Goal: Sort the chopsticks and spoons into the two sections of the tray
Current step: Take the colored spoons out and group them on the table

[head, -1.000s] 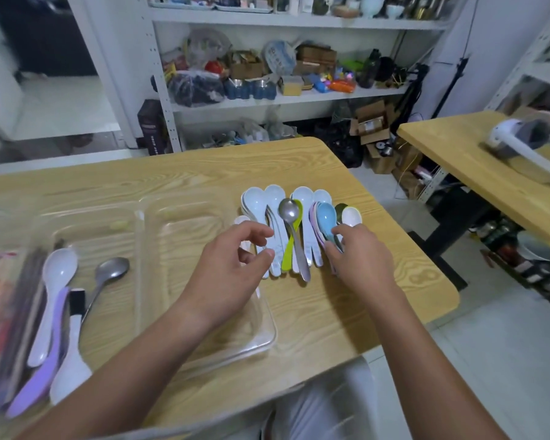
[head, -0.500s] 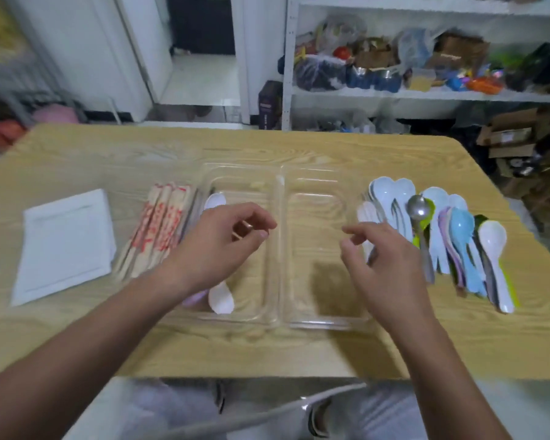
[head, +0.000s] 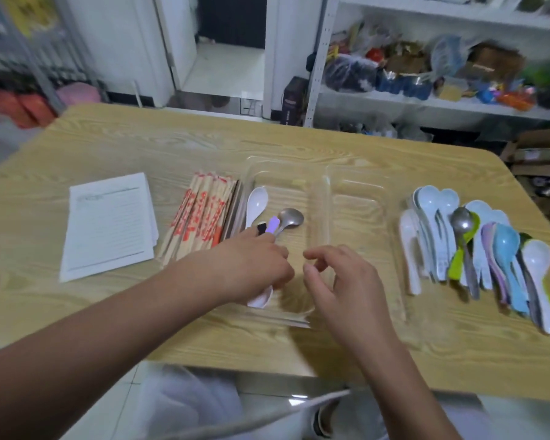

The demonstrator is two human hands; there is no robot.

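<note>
A clear two-section tray [head: 356, 185] lies mid-table. Its left section holds a white spoon [head: 257, 201], a metal spoon [head: 290, 218] and a purple spoon handle [head: 273, 224]. My left hand [head: 245, 268] lies across these spoons with its fingers curled down over their handles. My right hand [head: 340, 284] hovers over the tray's divider, fingers loosely curled, holding nothing. The right section looks bare. Paper-wrapped chopsticks [head: 200, 217] lie on the table just left of the tray. A row of several spoons [head: 477, 246] lies to the tray's right.
White printed sheets [head: 108, 223] lie at the table's left. The wooden table [head: 172, 147] ends close to me at its front edge [head: 267, 363]. Cluttered shelves [head: 426, 77] stand behind the table on the right.
My view swung left from the spoon row to the tray. Both hands left the row; the left dropped onto the spoons in the left section, the right came over the divider.
</note>
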